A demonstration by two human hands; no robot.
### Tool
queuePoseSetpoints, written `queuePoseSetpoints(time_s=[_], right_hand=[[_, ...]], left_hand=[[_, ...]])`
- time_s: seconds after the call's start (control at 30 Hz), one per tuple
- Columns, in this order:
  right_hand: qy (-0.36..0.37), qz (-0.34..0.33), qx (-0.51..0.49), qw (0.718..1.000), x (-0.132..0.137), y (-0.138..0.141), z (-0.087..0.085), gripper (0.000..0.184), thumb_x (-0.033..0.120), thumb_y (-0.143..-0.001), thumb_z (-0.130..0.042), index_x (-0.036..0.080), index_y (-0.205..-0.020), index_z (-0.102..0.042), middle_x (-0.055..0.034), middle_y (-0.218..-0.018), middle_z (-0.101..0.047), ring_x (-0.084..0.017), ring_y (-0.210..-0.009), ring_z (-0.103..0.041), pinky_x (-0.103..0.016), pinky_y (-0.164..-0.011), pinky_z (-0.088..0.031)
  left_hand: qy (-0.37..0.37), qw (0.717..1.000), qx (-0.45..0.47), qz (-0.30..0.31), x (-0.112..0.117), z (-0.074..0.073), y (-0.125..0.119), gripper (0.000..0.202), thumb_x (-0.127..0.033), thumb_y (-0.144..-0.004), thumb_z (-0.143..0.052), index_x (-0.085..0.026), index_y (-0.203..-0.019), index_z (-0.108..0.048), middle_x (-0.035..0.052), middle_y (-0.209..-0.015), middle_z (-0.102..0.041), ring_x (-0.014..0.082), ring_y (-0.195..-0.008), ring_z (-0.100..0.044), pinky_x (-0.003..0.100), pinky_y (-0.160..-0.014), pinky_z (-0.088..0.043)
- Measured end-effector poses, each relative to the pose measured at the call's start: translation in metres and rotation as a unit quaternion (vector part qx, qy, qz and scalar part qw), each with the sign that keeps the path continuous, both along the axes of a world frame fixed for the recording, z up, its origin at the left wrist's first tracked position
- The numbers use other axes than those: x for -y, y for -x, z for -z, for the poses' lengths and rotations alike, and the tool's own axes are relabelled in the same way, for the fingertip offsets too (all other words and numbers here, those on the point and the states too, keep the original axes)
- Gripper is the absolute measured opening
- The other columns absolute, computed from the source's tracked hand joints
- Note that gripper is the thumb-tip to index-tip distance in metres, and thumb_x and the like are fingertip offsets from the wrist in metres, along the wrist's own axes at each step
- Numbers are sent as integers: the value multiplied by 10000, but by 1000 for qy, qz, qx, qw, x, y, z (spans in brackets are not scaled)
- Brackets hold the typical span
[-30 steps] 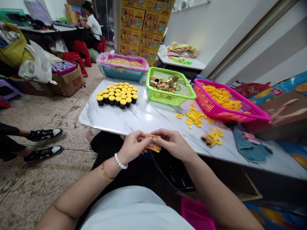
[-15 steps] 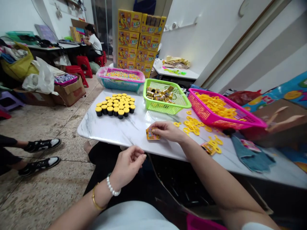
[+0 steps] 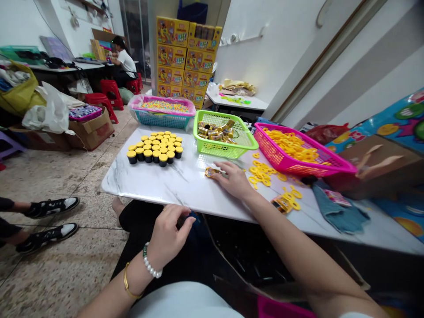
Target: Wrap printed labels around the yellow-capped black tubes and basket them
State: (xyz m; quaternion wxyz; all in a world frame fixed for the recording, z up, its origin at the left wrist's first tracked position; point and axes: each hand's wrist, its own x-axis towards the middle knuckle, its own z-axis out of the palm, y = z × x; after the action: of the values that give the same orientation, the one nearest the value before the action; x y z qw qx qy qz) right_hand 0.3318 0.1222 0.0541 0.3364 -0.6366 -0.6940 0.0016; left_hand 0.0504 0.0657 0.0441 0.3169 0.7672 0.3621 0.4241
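My right hand (image 3: 232,180) rests over the white marbled table (image 3: 185,187), its fingers stretched out and apart. At its thumb and fingertips a small yellow printed wrapper (image 3: 211,172) lies on the tabletop, touched by the hand and partly covered. My left hand (image 3: 171,232) hovers over my lap in front of the table edge, thumb apart from loosely bent fingers, with nothing visible in it. Several black tubs with yellow lids (image 3: 155,148) stand grouped on the left of the table. Right of my right hand are loose yellow plastic rings (image 3: 261,172) and a few more printed wrappers (image 3: 281,204).
Along the far side stand a teal basket (image 3: 160,119) of colourful beads, a green basket (image 3: 225,150) of wrapped pieces and a pink basket (image 3: 304,165) of yellow rings. Denim cloth (image 3: 341,212) lies right. Yellow boxes (image 3: 172,57) are stacked behind; a person (image 3: 125,62) sits far left.
My right hand has moved forward with the wrapper, and its fingers have spread from a pinch. The left hand's thumb and fingers have parted. The view has shifted slightly.
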Motion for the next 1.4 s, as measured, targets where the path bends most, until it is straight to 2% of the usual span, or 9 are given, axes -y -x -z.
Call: queuePoseSetpoints(time_s=[0.2, 0.4, 0.57, 0.8, 0.93, 1.0, 1.13, 1.2, 1.4], right_hand=[[-33, 8, 166, 986, 23, 12, 8, 238, 314, -929, -605, 234, -1066, -782, -74, -1041, -748, -254, -940, -608, -432, -920, -479], [-39, 31, 174, 983, 35, 15, 11, 347, 375, -913, -618, 214, -1200, -730, -125, -1159, -702, -302, -1056, -583, -485, -963, -473], [-28, 4, 137, 990, 21, 2, 2, 392, 426, -942, -560, 203, -1232, -700, -133, -1214, -700, -315, -1150, -590, -514, -1030, -451], [116, -100, 97, 983, 0, 5, -7, 686, 448, -873, -634, 161, -1472, -459, -148, -1433, -567, -315, -1314, -537, -494, -1102, -443], [77, -88, 87, 989, 16, 18, 6, 493, 349, -942, -514, 194, -1409, -543, -114, -1393, -602, -283, -1339, -514, -490, -1159, -391], [74, -73, 73, 992, 23, 20, 10, 525, 343, -936, -521, 223, -1447, -500, -97, -1398, -602, -273, -1338, -517, -481, -1160, -395], [73, -28, 87, 993, 40, 13, 11, 785, 457, -904, -580, 180, -1569, -268, -152, -1619, -299, -328, -1486, -300, -548, -1197, -294], [73, -7, 125, 989, 55, 8, 12, 736, 488, -922, -554, 218, -1559, -305, -118, -1668, -154, -363, -1532, -125, -614, -1203, -200], [81, 2, 200, 976, 94, 15, 19, 584, 434, -975, -500, 314, -1530, -364, -36, -1673, -154, -348, -1541, -66, -639, -1201, -144]], left_hand=[[10, 1000, -5, -3, 8, 4, 18, 78, -225, -898, -610, -186, -900, -678, 37, -810, -708, 155, -735, -651, 248, -644, -509], [34, 999, -16, -23, 14, 6, 31, 114, -259, -907, -605, -185, -915, -691, 39, -821, -708, 145, -736, -665, 212, -584, -513], [86, 995, -24, -49, 15, 13, 45, 152, -304, -902, -610, -189, -912, -709, 40, -834, -726, 150, -734, -680, 201, -533, -504], [140, 989, -22, -41, 17, 22, 45, 176, -337, -894, -619, -193, -898, -722, 31, -826, -733, 152, -739, -682, 226, -622, -534], [170, 985, -16, -29, 19, 26, 43, 186, -351, -892, -619, -195, -888, -719, 27, -818, -729, 145, -724, -674, 215, -597, -517], [183, 983, -12, -24, 19, 28, 43, 190, -357, -894, -616, -196, -896, -715, 27, -826, -730, 145, -732, -676, 214, -603, -519], [182, 983, -9, -32, 19, 32, 47, 190, -360, -898, -613, -200, -917, -713, 29, -862, -735, 150, -768, -686, 219, -636, -532], [174, 984, -10, -46, 18, 34, 50, 187, -360, -895, -616, -203, -917, -714, 30, -869, -737, 151, -777, -687, 217, -632, -534], [162, 985, -15, -49, 18, 36, 47, 175, -343, -889, -616, -204, -894, -722, 23, -838, -740, 143, -717, -679, 210, -592, -528]])
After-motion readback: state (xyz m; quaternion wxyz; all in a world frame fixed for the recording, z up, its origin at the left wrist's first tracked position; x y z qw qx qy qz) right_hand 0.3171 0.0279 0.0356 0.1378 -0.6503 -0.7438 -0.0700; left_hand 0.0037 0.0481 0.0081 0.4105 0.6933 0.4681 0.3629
